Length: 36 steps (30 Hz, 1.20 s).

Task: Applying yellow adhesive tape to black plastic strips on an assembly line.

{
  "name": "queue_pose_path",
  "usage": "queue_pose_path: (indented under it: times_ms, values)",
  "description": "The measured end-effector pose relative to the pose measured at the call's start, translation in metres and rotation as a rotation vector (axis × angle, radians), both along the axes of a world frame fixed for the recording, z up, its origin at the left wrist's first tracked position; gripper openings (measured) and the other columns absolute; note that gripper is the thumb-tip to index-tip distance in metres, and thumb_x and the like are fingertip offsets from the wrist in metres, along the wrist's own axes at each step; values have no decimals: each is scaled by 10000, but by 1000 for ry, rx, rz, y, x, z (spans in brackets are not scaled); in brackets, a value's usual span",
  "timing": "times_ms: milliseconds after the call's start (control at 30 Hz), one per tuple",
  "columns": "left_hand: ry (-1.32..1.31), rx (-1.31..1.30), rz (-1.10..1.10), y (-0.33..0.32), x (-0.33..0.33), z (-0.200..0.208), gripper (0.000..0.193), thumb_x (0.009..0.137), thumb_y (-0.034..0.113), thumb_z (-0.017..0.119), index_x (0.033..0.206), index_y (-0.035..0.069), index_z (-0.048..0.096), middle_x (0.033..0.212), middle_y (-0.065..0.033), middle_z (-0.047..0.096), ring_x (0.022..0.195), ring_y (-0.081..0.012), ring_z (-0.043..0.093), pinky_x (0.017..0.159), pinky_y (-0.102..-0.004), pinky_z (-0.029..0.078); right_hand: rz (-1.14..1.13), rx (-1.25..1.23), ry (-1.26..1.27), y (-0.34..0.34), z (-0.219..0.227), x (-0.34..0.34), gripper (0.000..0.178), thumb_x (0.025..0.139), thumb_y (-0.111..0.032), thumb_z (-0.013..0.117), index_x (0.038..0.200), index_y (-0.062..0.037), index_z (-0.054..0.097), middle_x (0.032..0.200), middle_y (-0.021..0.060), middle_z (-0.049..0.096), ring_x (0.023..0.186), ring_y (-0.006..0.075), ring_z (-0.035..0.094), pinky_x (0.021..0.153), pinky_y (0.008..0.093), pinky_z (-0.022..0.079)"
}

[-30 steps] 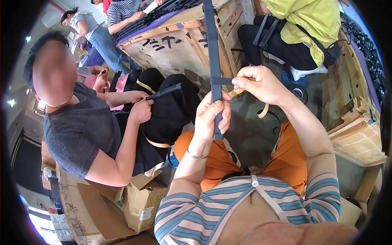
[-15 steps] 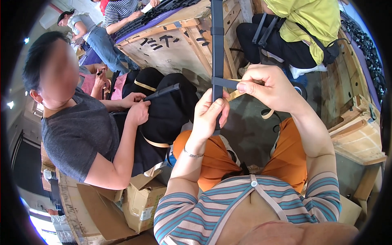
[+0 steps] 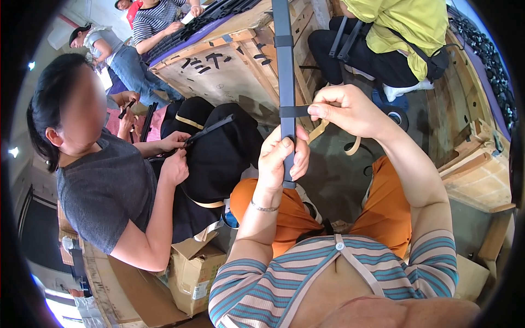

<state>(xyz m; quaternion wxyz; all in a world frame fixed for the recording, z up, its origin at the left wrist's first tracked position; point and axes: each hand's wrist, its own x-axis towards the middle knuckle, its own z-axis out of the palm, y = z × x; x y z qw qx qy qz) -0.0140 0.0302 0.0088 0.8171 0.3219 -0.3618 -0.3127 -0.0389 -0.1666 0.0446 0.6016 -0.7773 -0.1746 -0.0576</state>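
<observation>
My left hand [image 3: 277, 158] grips the lower part of a long, dark grey flat bar [image 3: 286, 74], which stands nearly upright in front of me. My right hand [image 3: 350, 112] is closed in a pinch on the free end of a dark tape strip [image 3: 296, 111]. The strip lies across the bar just above my left fingers and stretches to the right. A pale yellow backing ribbon [image 3: 320, 131] hangs curling below my right fingers. Farther up, another dark band [image 3: 284, 41] crosses the bar. The bar's top runs out of view.
On my left a seated co-worker in a dark grey shirt [image 3: 104, 191] handles a similar dark bar [image 3: 210, 130]. Ahead stand wooden crates [image 3: 229, 71]; a person in yellow [image 3: 404, 33] sits at the far right. A cardboard box [image 3: 191, 279] stands at lower left.
The bar and my left hand have shifted slightly left and down. My right hand has drawn a little left, and the backing ribbon now hangs clear of the bar.
</observation>
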Motion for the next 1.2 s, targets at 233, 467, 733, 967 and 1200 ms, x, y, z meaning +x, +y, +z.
queue_pose_path:
  times_ms: [233,467,733,967,1200]
  values:
    - [139,-83,-208,-2,1,-5,344,895,273,525,999,-46,447,532,-45,416,358,-100,346,299,-212,285,90,59,151,6,-1,6,190,874,-184,574,949,-15,617,738,1,602,644,56,538,612,207,434]
    - [229,-114,-497,-7,3,-6,386,894,288,523,1062,-55,467,611,-64,435,441,-137,421,356,-241,333,387,298,47,9,1,3,281,854,-125,584,1089,19,529,986,54,584,897,94,544,740,227,460]
    - [-346,595,695,-4,-15,-9,250,835,162,637,998,4,534,723,20,480,576,-52,425,531,-180,361,3,82,-122,25,0,-1,193,855,-132,611,950,23,544,776,-1,545,671,49,491,589,204,425]
    - [-226,181,633,3,-10,-3,257,858,86,588,1074,4,473,748,-39,537,493,-62,451,442,-178,367,-220,-189,-366,26,15,-23,240,816,-187,625,720,17,544,623,117,503,518,204,485,493,321,362]
    - [-238,116,589,13,-4,9,272,894,180,543,1059,-32,498,726,-92,565,478,-103,481,440,-197,381,-227,-144,-280,16,26,-38,240,834,-151,599,660,-2,526,597,45,425,536,129,379,494,264,314]
